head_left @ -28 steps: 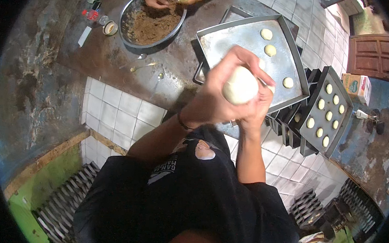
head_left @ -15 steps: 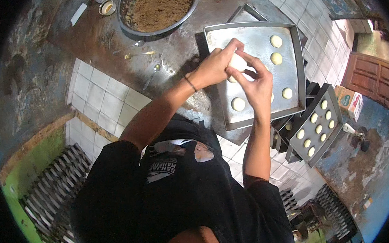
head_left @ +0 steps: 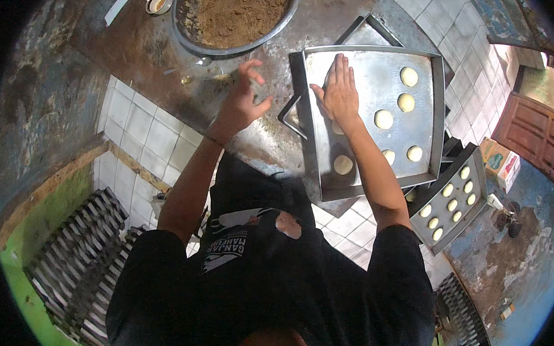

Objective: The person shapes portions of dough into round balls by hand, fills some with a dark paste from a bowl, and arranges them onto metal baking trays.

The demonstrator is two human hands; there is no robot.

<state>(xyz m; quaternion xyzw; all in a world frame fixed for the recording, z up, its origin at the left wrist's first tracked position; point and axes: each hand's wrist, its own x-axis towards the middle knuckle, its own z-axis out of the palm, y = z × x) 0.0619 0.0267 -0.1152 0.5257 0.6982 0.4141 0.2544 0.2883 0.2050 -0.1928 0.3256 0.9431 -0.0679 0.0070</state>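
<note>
My right hand [head_left: 341, 94] lies flat, fingers stretched, on the upper left part of a shallow metal baking tray [head_left: 376, 50]. Whatever may be under its palm is hidden. Around that hand and forearm sit several pale round dough balls [head_left: 383, 120], spaced apart on the tray. One flatter dough round [head_left: 343, 164] lies near the tray's front left. Left of the tray, my left hand [head_left: 243, 101] hovers over the worn table with fingers apart and bent, holding nothing. Beyond it stands a wide metal bowl [head_left: 288, 21] of crumbly brown filling [head_left: 236, 12].
Spoons [head_left: 201, 61] lie on the table [head_left: 126, 43] below the bowl. A small cup [head_left: 158, 3] stands at the far left. Another tray's edge [head_left: 291, 117] shows under the main one. A lower tray [head_left: 474, 213] with dough balls and a carton [head_left: 498, 162] are at the right.
My hands, together around a dough ball half a second ago, have parted. The right is now flat on the tray; the left has moved left and opened. The view has shifted slightly.
</note>
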